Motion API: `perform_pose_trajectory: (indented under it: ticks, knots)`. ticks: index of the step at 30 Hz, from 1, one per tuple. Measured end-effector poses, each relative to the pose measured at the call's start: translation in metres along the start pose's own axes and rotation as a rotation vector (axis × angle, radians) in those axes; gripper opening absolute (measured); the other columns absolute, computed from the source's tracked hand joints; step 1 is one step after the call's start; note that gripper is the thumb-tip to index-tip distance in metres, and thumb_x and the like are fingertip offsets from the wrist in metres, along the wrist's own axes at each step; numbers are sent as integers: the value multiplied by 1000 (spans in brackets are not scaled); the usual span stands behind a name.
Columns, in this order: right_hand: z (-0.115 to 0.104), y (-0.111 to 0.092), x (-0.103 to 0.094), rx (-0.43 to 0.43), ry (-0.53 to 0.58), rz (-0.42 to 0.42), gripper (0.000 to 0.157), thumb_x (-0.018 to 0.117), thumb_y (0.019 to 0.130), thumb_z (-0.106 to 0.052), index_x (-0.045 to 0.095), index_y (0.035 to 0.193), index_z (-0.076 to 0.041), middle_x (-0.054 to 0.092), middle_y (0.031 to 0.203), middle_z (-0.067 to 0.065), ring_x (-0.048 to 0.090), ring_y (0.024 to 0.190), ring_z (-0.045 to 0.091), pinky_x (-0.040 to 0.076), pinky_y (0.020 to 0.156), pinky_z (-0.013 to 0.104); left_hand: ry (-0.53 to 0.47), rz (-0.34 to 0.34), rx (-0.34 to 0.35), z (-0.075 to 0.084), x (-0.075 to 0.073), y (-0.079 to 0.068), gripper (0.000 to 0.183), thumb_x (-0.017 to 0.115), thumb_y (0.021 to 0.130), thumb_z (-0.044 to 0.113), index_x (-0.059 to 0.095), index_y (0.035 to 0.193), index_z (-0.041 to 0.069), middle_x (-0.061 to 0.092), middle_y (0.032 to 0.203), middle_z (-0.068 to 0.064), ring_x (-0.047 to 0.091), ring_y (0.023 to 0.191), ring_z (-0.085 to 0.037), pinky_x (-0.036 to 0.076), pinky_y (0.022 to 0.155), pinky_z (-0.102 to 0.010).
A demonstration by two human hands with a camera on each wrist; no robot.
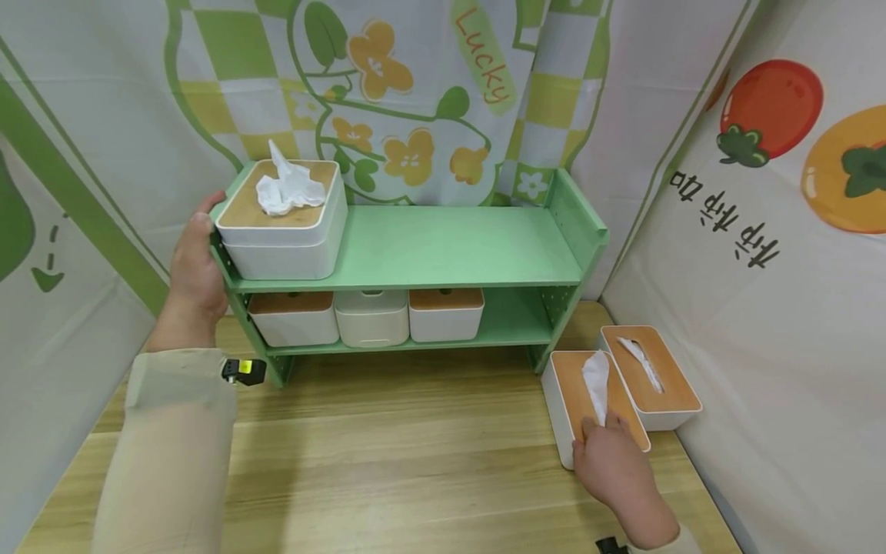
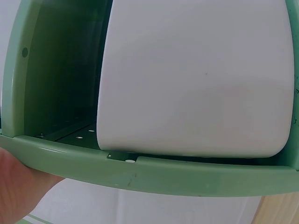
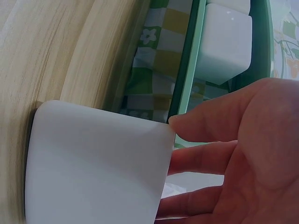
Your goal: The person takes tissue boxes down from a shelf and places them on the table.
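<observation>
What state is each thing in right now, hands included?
Shelf: standing upright.
Near tissue box: lid on, tissue sticking up.
Far tissue box: lid on, tissue low in slot.
Upper tissue box: lid on, crumpled tissue out.
Left lower box: lid on.
Middle lower box: lid on.
Right lower box: lid on.
Left hand: touching the shelf's left end; finger curl unclear.
Right hand: touching the near tissue box, fingers straight.

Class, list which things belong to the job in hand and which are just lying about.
Likely the job:
front tissue box, gripped by the right hand
green shelf, touched by the left hand
neighbouring tissue box
shelved boxes

Probably just surroundings:
floral backdrop
fruit-print wall
</observation>
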State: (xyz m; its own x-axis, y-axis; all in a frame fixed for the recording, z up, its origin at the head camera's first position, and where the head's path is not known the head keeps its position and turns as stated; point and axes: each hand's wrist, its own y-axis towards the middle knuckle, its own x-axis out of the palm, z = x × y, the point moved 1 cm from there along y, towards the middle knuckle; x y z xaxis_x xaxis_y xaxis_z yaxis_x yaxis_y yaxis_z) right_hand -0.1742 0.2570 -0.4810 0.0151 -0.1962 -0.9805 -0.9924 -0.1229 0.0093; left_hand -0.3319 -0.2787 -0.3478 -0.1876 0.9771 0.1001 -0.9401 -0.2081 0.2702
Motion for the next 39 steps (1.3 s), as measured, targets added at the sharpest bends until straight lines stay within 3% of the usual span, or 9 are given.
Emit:
perform_pose_trajectory:
  ticks: [9, 17, 22, 27, 30, 34, 39]
  knots:
    - [0, 0, 1, 5, -2, 7, 33, 63, 90, -12, 64, 113, 12, 63, 108, 35, 41, 121, 61, 38, 98, 62, 2, 6, -3, -1, -1, 1, 50, 29, 105, 47, 40, 153, 35, 26, 159, -4, 28, 137, -23, 22, 113, -37]
    - [1, 3, -4, 30, -6, -10, 15, 65, 90, -16, 65, 88, -2, 64, 99, 30, 50, 114, 56, 47, 84, 62, -20, -5, 7, 1, 1, 0, 50, 28, 106, 43, 39, 154, 32, 27, 157, -5, 28, 136, -24, 24, 111, -37]
    - [0, 4, -5, 42, -6, -13, 14, 64, 90, -17, 64, 86, -4, 63, 95, 27, 53, 110, 52, 49, 80, 60, -20, -4, 1, 1, 1, -1, 50, 27, 106, 44, 39, 154, 32, 26, 158, -5, 27, 137, -23, 23, 111, -36]
    - [-2, 6, -10, 34, -23, -25, 19, 65, 91, -21, 62, 80, -6, 59, 75, 13, 60, 87, 38, 51, 68, 50, -8, -1, -10, 1, -1, -2, 50, 28, 106, 46, 38, 153, 34, 25, 159, -3, 27, 137, -23, 22, 112, -37]
    - [-7, 9, -17, 19, -30, -45, 24, 65, 93, -25, 66, 87, -2, 61, 75, 10, 62, 83, 36, 51, 69, 49, -9, 0, -11, 1, -2, -2, 50, 29, 106, 45, 39, 153, 34, 27, 158, -4, 28, 136, -24, 24, 111, -37]
    - [-18, 14, -27, 3, -22, -34, 40, 63, 94, -27, 65, 110, 10, 68, 99, 22, 60, 104, 45, 50, 83, 55, 5, 1, -9, 2, -1, -2, 50, 30, 106, 45, 40, 153, 34, 29, 156, -4, 31, 134, -25, 27, 108, -38]
    - [-32, 23, -37, -47, -8, 37, 50, 61, 96, -26, 58, 126, 14, 61, 119, 32, 56, 114, 46, 47, 91, 56, 21, -4, -19, 4, 0, -2, 50, 29, 105, 47, 39, 153, 36, 27, 158, -4, 30, 135, -25, 28, 109, -39]
